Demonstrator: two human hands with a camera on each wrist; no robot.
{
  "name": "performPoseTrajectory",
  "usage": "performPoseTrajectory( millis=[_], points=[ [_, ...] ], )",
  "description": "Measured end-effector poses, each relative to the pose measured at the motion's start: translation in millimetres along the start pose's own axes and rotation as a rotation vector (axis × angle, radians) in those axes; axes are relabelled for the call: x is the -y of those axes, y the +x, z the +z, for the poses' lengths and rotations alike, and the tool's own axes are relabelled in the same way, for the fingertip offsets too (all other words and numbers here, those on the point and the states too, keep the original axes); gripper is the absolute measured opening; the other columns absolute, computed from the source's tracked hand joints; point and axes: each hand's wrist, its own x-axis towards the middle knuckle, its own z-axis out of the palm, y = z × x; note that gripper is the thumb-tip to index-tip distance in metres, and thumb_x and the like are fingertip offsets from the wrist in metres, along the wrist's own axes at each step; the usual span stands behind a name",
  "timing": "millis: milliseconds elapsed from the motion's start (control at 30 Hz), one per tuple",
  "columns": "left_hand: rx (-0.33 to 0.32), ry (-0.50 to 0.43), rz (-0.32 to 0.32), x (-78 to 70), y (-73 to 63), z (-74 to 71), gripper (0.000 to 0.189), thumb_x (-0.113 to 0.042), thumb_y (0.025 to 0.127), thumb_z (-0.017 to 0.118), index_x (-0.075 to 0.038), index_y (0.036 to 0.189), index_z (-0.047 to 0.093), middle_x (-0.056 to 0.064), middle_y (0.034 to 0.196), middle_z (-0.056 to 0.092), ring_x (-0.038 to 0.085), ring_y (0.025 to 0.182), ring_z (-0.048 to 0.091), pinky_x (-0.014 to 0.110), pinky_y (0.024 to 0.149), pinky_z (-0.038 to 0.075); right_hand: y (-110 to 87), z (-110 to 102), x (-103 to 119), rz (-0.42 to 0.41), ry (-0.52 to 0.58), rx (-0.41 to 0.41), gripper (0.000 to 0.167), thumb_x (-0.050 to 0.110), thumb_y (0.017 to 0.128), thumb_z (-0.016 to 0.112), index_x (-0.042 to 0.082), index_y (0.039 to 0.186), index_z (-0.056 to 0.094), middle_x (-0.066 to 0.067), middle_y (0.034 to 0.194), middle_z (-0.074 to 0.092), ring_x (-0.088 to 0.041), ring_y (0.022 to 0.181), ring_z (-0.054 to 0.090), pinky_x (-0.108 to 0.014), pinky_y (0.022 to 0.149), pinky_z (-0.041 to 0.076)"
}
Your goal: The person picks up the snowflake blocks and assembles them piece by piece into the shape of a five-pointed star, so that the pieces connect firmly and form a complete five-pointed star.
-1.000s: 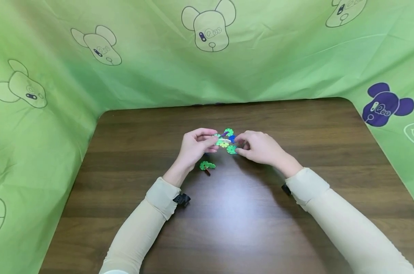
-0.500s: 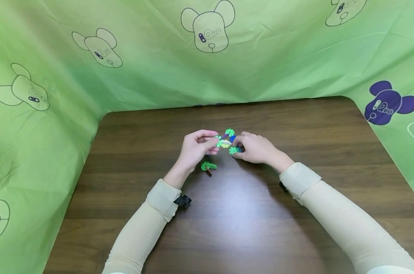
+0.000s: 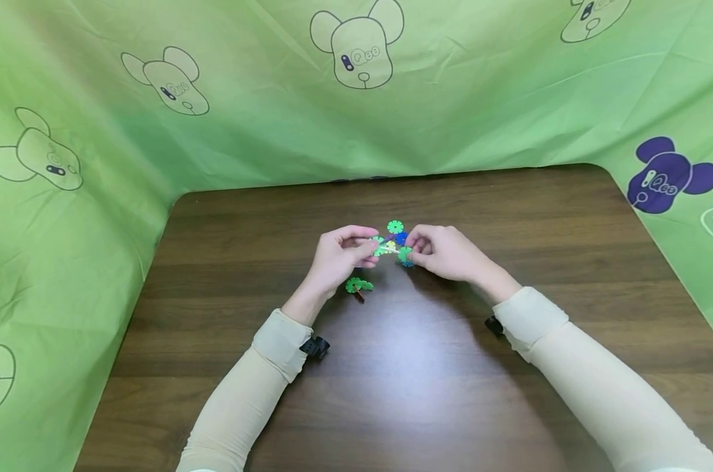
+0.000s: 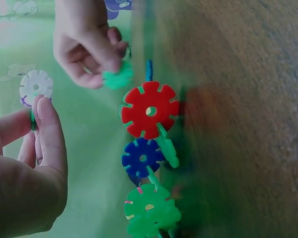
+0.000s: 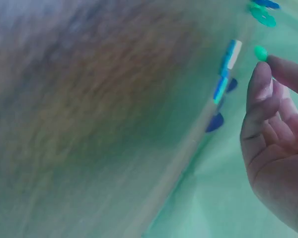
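Note:
My left hand (image 3: 343, 257) pinches a green notched building disc (image 3: 378, 246), seen edge-on between thumb and fingers in the left wrist view. Joined to it is a white disc (image 4: 36, 85), with a bit of purple behind. Just to the right, my right hand (image 3: 445, 252) holds another green disc (image 4: 117, 77) between thumb and forefinger. The two discs are close together but apart in the left wrist view. Around and behind them in the head view are a green disc (image 3: 395, 227), a blue disc (image 3: 401, 238) and a yellow disc (image 3: 391, 245).
Nearer on the brown table (image 3: 415, 367) lies a cluster of green discs (image 3: 353, 285) with a brown piece. In the left wrist view a red disc (image 4: 139, 101) and a blue disc (image 4: 135, 159) stand linked. Green patterned cloth (image 3: 262, 131) borders the table.
My right fingers have closed on the green disc near the front and raised and tilted it. My left hand keeps its pinch, having shifted slightly right.

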Motion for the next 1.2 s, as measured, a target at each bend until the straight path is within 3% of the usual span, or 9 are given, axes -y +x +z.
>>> performPoseTrajectory(
  millis=[200, 333, 433, 567, 967, 1200],
  points=[
    [0.022, 0.043, 0.026, 0.5, -2.0, 0.1, 0.029, 0.006, 0.096, 0.070, 0.015, 0.123, 0.065, 0.010, 0.089, 0.072, 0.028, 0.076, 0.074, 0.037, 0.073, 0.065, -10.5, -10.2, 12.7, 0.016, 0.305, -0.138, 0.016, 0.010, 0.097, 0.073, 0.001, 0.110, 0.069, -0.013, 0.093, 0.069, -0.027, 0.082, 0.071, -0.029, 0.072, 0.060],
    [0.027, 0.077, 0.057, 0.1, -3.2, 0.7, 0.029, 0.005, 0.096, 0.070, 0.015, 0.122, 0.066, 0.011, 0.089, 0.072, 0.042, 0.082, 0.073, 0.039, 0.074, 0.065, -15.1, -14.9, 23.1, 0.019, 0.504, -0.177, 0.022, 0.007, 0.097, 0.073, -0.006, 0.113, 0.067, -0.019, 0.094, 0.067, -0.025, 0.079, 0.075, -0.033, 0.071, 0.064],
    [0.026, 0.103, 0.072, 0.4, -3.6, 1.3, 0.027, 0.004, 0.096, 0.070, 0.015, 0.122, 0.067, 0.012, 0.090, 0.072, 0.054, 0.089, 0.069, 0.039, 0.074, 0.065, -17.4, -17.4, 28.4, 0.020, 0.582, -0.190, 0.026, 0.006, 0.097, 0.073, -0.011, 0.116, 0.065, -0.021, 0.094, 0.066, -0.019, 0.078, 0.076, -0.033, 0.073, 0.064],
    [0.023, 0.113, 0.080, 1.2, -3.5, 2.2, 0.024, 0.004, 0.096, 0.070, 0.012, 0.119, 0.069, 0.014, 0.090, 0.072, 0.059, 0.092, 0.067, 0.040, 0.074, 0.065, -18.8, -18.8, 30.6, 0.029, 0.606, -0.192, 0.026, 0.005, 0.097, 0.073, -0.011, 0.116, 0.065, -0.021, 0.094, 0.066, -0.017, 0.078, 0.076, -0.032, 0.074, 0.064],
    [0.013, 0.132, 0.079, 4.9, -4.1, 5.7, 0.022, 0.002, 0.094, 0.074, 0.007, 0.116, 0.073, 0.015, 0.090, 0.073, 0.054, 0.090, 0.069, 0.050, 0.078, 0.063, -19.2, -15.4, 27.8, 0.026, 0.613, -0.212, 0.026, 0.005, 0.097, 0.072, -0.012, 0.115, 0.065, -0.024, 0.095, 0.068, -0.018, 0.078, 0.076, -0.032, 0.073, 0.064],
    [-0.031, 0.134, 0.091, 6.4, -5.8, 10.9, 0.020, 0.001, 0.093, 0.076, 0.006, 0.113, 0.075, 0.014, 0.089, 0.073, 0.052, 0.087, 0.070, 0.046, 0.077, 0.064, -19.5, -11.3, 28.7, 0.041, 0.622, -0.237, 0.025, 0.004, 0.097, 0.073, -0.012, 0.113, 0.067, -0.019, 0.092, 0.073, -0.029, 0.080, 0.076, -0.032, 0.072, 0.064]
  ],
)
